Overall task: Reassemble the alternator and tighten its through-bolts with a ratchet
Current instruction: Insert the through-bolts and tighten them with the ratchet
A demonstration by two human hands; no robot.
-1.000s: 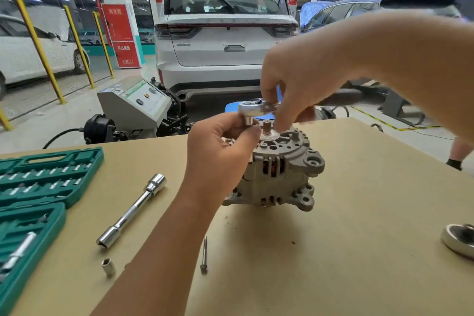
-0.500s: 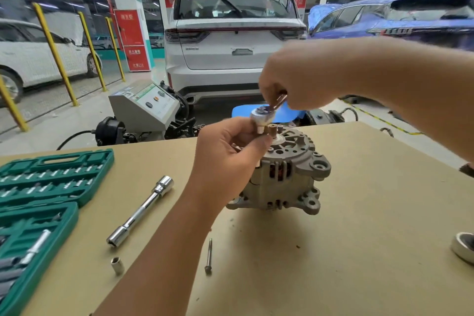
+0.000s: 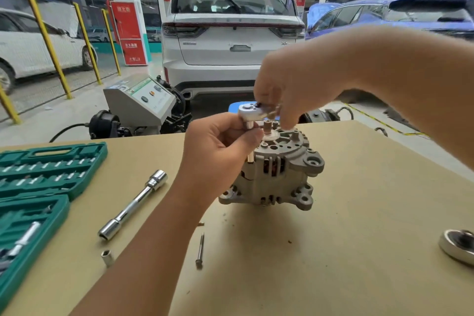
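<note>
The alternator [image 3: 272, 174] stands on the bench [image 3: 333, 251], shaft end up, near the middle of the surface; the ratchet [image 3: 250, 113] is positioned above its left rim, with a narrow socket or extension running down towards a through-bolt at the housing edge.

The left hand [image 3: 218, 151] is closed, fingers curled round the drive stem below the ratchet head; the right hand [image 3: 289, 95] is closed round the ratchet handle, though the handle itself is largely hidden behind the fingers.

Judged step: running down one through-bolt; a second loose bolt [image 3: 200, 250] lies on the bench in front of the alternator, so at least one position appears unfilled.

Hazards from this position:
- the socket may ride off the bolt head if the stem tilts; cause, side load from the handle swing;
- the alternator is unclamped and may rotate or tip; cause, torque with no hand on the housing;
- uneven clamping of the housing halves; cause, fully tightening one bolt before the rest are fitted;
- the loose bolt and the small socket [image 3: 105, 257] may roll off the bench.
</note>
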